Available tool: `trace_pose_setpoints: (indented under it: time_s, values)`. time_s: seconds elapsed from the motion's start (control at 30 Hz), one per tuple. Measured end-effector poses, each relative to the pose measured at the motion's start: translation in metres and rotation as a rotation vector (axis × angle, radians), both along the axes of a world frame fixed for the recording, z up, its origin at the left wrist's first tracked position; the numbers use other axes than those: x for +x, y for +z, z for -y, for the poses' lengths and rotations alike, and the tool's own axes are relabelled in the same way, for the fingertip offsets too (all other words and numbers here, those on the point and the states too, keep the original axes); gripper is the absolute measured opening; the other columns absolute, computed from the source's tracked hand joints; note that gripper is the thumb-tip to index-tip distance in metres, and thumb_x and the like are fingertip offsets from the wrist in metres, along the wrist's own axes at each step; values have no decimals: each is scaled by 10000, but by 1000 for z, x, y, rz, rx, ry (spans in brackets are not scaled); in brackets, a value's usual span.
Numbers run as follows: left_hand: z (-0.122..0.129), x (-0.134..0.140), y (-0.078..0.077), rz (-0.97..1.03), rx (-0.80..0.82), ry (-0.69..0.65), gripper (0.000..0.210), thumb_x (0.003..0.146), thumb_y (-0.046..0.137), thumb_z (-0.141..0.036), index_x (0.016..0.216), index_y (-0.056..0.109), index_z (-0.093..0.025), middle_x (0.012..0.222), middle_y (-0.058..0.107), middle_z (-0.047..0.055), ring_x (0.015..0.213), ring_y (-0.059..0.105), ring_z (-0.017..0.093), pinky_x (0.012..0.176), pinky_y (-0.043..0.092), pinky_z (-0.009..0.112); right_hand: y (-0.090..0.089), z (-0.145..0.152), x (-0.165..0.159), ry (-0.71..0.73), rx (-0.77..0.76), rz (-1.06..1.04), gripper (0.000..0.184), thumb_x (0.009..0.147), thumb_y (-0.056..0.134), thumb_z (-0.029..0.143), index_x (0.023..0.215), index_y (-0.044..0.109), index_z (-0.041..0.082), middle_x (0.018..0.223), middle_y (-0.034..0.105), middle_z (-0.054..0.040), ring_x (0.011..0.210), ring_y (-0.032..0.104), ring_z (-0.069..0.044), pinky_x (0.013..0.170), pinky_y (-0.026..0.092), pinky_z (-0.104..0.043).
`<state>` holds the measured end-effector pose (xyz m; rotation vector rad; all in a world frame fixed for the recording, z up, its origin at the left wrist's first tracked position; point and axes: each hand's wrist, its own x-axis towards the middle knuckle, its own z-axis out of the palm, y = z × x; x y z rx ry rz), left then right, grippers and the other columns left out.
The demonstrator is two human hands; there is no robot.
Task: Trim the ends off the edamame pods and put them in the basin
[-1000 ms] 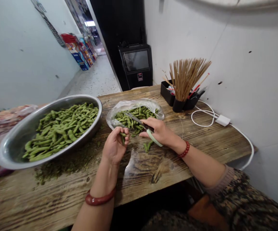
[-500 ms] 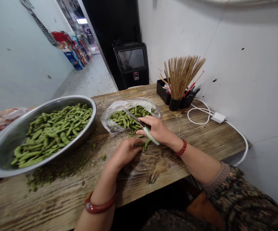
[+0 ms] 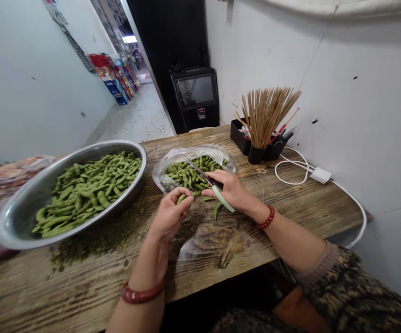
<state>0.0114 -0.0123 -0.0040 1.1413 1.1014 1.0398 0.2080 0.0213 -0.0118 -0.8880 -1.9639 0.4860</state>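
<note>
Between the thumb and fingers of my left hand (image 3: 172, 208) is a green edamame pod (image 3: 181, 199), partly covered by the fingers. My right hand (image 3: 230, 187) is closed around scissors (image 3: 224, 199) with pale green handles; their blades point away to the left, over a clear plastic bag (image 3: 159, 172) of edamame pods (image 3: 182, 175). A loose pod (image 3: 217, 211) lies on the table just below the scissors. To the left stands a wide metal basin (image 3: 11, 231) heaped with more edamame pods (image 3: 92, 189).
Green trimmings (image 3: 78, 252) are scattered on the wooden table (image 3: 92, 291) before the basin. A black holder (image 3: 240, 136) with wooden skewers (image 3: 268, 115) stands at the back right, beside a white cable and adapter (image 3: 320, 175). Bagged items (image 3: 13, 178) sit behind the basin.
My left hand has lifted from the tabletop and now holds a pod near the scissors. My right hand keeps the scissors in about the same place. The view has shifted slightly.
</note>
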Motion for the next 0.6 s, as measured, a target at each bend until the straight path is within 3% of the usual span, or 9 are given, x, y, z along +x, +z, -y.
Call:
trace_pose_setpoints:
  time_s: [0.13, 0.27, 0.6]
  values:
    - [0, 0, 0, 186, -35, 90, 297, 652, 756, -245, 893, 623, -135, 519, 429, -69, 435, 333, 37, 398, 213, 152, -2, 1, -1, 16, -3, -4, 407, 768, 711, 354, 1106, 618, 146, 879, 629, -56, 801, 587, -179, 735, 469, -295]
    - [-1, 1, 1, 267, -53, 138, 292, 624, 774, -224, 851, 614, -134, 532, 451, -61, 440, 360, 35, 385, 220, 139, -2, 3, -1, 51, -22, 24, 403, 764, 715, 350, 1099, 619, 146, 879, 619, -56, 800, 582, -178, 736, 465, -294]
    - [-1, 1, 0, 258, 14, 160, 230, 677, 744, -253, 781, 569, -145, 524, 435, -70, 422, 334, 30, 376, 216, 139, 1, 11, -2, 200, -73, 204, 568, 729, 730, 435, 1202, 557, 175, 901, 539, -39, 774, 519, -163, 704, 449, -279]
